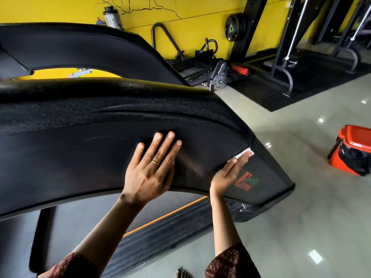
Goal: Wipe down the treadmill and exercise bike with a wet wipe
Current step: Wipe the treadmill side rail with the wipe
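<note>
- While the left hand (pixel 148 173) lies flat on the treadmill (pixel 80 149) hood in mid-frame, fingers straight and spread, it holds nothing and seems only to steady the person.
- Just right of it, the right hand (pixel 228 175) reaches under the hood's lower edge. Its fingers are straight and close together, pressing the wipe (pixel 244 153) against the side panel above the red logo (pixel 246 182).
- Only a white corner of the wipe shows past the fingertips, so I can't tell how it is folded.
- To do this pass well, I'd keep the fingers flat so the whole wipe bears on the panel. I'd follow the seam under the hood edge in long overlapping strokes, then turn to a clean face before the next surface.
- I'd lean lightly on the hood, since a hard push could smear the part already wiped.
- At the right edge of the frame an orange bin (pixel 353 133) stands on the floor with a black liner (pixel 355 161). Its inside is hidden from here.
- In the upper left a bottle (pixel 112 17) stands by the yellow wall, and I can't tell what is in it.
</note>
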Demonstrator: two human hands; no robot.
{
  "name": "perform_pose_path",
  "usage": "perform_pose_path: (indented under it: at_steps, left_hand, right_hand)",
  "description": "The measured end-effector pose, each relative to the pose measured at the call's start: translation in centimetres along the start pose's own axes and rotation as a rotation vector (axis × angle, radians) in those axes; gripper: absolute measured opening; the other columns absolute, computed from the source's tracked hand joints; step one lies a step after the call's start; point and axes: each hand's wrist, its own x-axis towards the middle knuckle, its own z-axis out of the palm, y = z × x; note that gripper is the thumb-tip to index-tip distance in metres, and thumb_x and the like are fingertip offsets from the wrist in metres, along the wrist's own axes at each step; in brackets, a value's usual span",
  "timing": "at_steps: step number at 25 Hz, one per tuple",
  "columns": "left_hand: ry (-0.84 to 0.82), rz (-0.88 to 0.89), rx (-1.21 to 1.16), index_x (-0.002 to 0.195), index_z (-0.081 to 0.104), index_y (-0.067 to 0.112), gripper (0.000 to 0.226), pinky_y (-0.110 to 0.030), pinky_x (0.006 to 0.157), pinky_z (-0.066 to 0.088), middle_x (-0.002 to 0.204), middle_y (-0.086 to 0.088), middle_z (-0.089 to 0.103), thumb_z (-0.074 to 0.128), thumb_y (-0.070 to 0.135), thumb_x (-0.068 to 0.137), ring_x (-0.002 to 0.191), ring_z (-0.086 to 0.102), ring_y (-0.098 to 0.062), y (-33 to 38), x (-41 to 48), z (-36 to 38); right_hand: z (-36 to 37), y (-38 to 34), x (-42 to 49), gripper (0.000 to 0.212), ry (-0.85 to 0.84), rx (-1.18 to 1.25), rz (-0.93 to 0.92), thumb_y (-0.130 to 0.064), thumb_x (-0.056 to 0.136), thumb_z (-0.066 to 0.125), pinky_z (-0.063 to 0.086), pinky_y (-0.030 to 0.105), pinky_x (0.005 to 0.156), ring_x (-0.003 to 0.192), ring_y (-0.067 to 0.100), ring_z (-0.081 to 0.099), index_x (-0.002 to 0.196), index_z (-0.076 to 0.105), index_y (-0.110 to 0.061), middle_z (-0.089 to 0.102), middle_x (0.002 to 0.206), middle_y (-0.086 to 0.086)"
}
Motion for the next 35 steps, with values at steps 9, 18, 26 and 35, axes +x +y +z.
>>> perform_pose_path:
  at_steps: [9, 18, 26, 35]
  left_hand:
    - [-0.024, 0.069, 0.029, 0.132, 0.057, 0.018, 0.048, -0.039, 0.117, 0.014, 0.143, -0.002, 0.043, 0.059, 0.021, 0.084, 0.144, 0.024, -0.017, 2.2, -0.7, 2.1]
    - [-0.004, 0.046, -0.009, 0.131, 0.058, 0.017, 0.045, -0.037, 0.118, 0.013, 0.142, -0.002, 0.045, 0.056, 0.019, 0.086, 0.144, 0.024, -0.016, 2.3, -1.3, 2.2]
    - [-0.077, -0.006, -0.029, 0.135, 0.054, 0.018, 0.045, -0.034, 0.115, 0.015, 0.152, 0.001, 0.031, 0.051, 0.021, 0.09, 0.144, 0.024, -0.014, 1.9, -3.8, 1.3]
    - [-0.117, -0.043, -0.038, 0.136, 0.051, 0.018, 0.053, -0.034, 0.114, 0.017, 0.156, 0.001, 0.025, 0.06, 0.014, 0.084, 0.144, 0.023, -0.015, 1.3, -6.0, 0.1]
  right_hand:
    - [0.8, 0.4, -0.2, 0.05, -0.101, -0.05, -0.177, -0.03, 0.105, 0.029, 0.014, 0.04, 0.119, 0.145, 0.022, 0.016, 0.143, 0.026, 0.003, 0.018, 0.156, 0.012]
    - [0.6, -0.6, -6.6, 0.051, -0.435, -0.114, -0.411, -0.035, 0.105, 0.021, 0.0, 0.03, 0.119, 0.147, 0.01, -0.001, 0.152, 0.004, -0.031, -0.001, 0.158, -0.019]
    - [0.0, -1.2, -9.7, 0.057, -0.473, -0.072, -0.119, -0.044, 0.103, 0.016, -0.004, 0.031, 0.119, 0.147, 0.011, -0.007, 0.151, -0.007, -0.025, -0.013, 0.158, -0.012]
    - [-2.1, 1.9, -13.7, 0.06, -0.525, -0.121, 0.143, -0.051, 0.101, 0.013, -0.006, 0.033, 0.119, 0.146, 0.014, -0.013, 0.148, -0.013, -0.023, -0.022, 0.156, -0.001]
